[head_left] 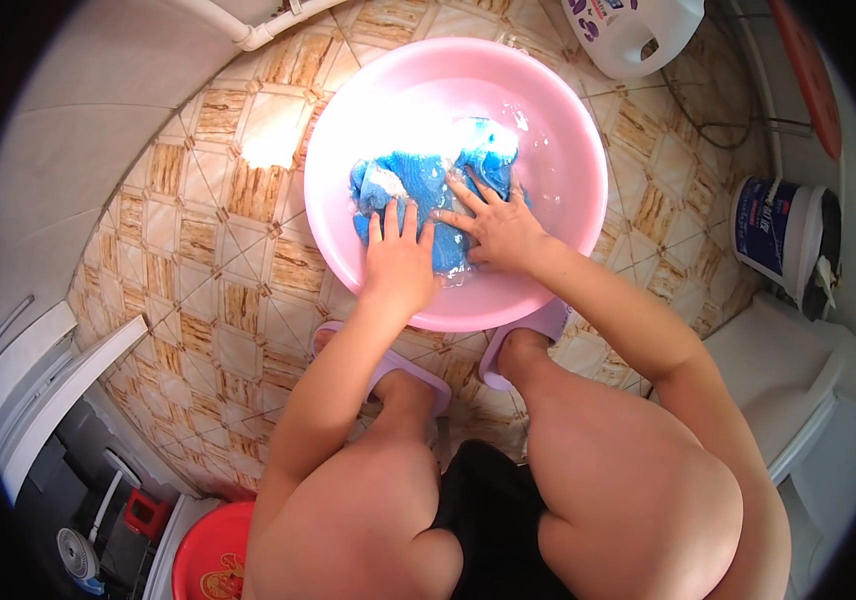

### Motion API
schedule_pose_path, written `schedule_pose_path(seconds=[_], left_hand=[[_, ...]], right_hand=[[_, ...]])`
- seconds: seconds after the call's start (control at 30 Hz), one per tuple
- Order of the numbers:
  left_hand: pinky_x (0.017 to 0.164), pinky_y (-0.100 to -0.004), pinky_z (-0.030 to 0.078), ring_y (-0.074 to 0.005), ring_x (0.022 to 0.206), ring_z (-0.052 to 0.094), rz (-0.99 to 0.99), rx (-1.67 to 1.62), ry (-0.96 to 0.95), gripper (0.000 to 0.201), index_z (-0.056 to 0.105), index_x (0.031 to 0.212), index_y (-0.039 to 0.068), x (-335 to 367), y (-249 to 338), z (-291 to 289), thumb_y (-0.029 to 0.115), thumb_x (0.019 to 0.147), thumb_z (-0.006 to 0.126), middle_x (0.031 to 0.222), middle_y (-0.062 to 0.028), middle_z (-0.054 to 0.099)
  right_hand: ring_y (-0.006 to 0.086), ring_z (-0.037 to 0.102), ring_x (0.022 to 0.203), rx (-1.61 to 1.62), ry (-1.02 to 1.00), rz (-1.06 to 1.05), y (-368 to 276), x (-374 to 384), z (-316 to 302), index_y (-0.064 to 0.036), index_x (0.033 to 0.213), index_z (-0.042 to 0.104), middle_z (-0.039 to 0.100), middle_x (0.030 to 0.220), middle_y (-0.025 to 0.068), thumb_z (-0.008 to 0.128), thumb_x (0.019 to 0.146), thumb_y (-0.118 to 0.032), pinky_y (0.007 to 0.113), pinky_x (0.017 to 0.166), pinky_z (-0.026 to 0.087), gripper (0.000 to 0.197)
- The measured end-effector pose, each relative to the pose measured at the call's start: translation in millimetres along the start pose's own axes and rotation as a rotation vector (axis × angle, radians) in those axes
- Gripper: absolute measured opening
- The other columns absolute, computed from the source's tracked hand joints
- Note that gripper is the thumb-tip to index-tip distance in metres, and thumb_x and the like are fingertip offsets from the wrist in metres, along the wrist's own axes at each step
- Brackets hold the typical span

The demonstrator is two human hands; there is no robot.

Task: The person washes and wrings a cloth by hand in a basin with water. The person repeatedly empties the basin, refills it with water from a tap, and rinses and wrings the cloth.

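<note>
A round pink basin (568,130) stands on the tiled floor in front of my knees. A wet blue cloth (418,170) lies bunched in the water inside it. My left hand (396,262) presses flat on the near left part of the cloth, fingers together and pointing away. My right hand (496,225) rests on the cloth's right side with its fingers spread. Both palms lie on the fabric rather than gripping it. I am squatting, with my feet in lilac slippers (538,325) just behind the basin's near rim.
A white detergent jug (638,30) stands beyond the basin at the top right. A blue and white tub (778,235) sits at the right, beside a white toilet (798,380). A red bucket (213,555) is at the lower left, next to a white appliance (43,380).
</note>
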State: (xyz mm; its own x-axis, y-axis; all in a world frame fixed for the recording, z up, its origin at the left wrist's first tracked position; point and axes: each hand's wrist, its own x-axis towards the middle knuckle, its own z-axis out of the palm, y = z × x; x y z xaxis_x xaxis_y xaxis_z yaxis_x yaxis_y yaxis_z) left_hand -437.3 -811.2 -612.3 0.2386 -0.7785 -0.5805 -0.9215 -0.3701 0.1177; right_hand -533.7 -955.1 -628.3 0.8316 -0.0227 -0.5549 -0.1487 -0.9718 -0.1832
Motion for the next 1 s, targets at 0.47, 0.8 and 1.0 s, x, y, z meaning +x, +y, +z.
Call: schedule_pose_path(seconds=[0.47,0.8,1.0], left_hand=[[0.093,-0.0554,0.037,-0.0364,0.125,0.032,-0.734,-2.205,0.09,0.074,0.014,0.141,0.016,-34.2,14.8,-22.0,0.045,0.086,0.054,0.139,-0.0211,0.021],[0.087,-0.0367,0.045,-0.0224,0.095,0.057,-0.007,-2.703,-0.012,0.038,0.049,0.115,0.006,-28.0,-10.9,-11.4,0.035,0.09,0.048,0.105,-0.0108,0.057],[0.084,-0.0337,0.047,-0.0201,0.094,0.058,-0.248,-2.66,0.164,0.031,0.048,0.116,0.005,-27.1,5.7,-17.7,0.017,0.088,0.046,0.106,-0.0101,0.057]], right_hand=[[0.0335,0.058,0.083,0.668,0.424,0.164,-6.4,-16.2,-17.9,-0.0029,0.092,0.056,0.059,0.09,0.0162,0.053,0.076,-0.006,0.042,0.075,0.046,0.017],[0.0321,0.051,0.08,1.168,0.584,-0.641,-82.1,-44.1,-74.5,-0.004,0.086,0.05,0.05,0.084,0.0129,0.054,0.069,-0.007,0.038,0.068,0.042,0.017],[0.0276,0.052,0.062,0.84,0.953,-0.343,-82.1,-14.5,-60.5,-0.0088,0.069,0.049,0.048,0.064,0.0079,0.067,0.066,-0.023,0.039,0.054,0.042,0.023]])
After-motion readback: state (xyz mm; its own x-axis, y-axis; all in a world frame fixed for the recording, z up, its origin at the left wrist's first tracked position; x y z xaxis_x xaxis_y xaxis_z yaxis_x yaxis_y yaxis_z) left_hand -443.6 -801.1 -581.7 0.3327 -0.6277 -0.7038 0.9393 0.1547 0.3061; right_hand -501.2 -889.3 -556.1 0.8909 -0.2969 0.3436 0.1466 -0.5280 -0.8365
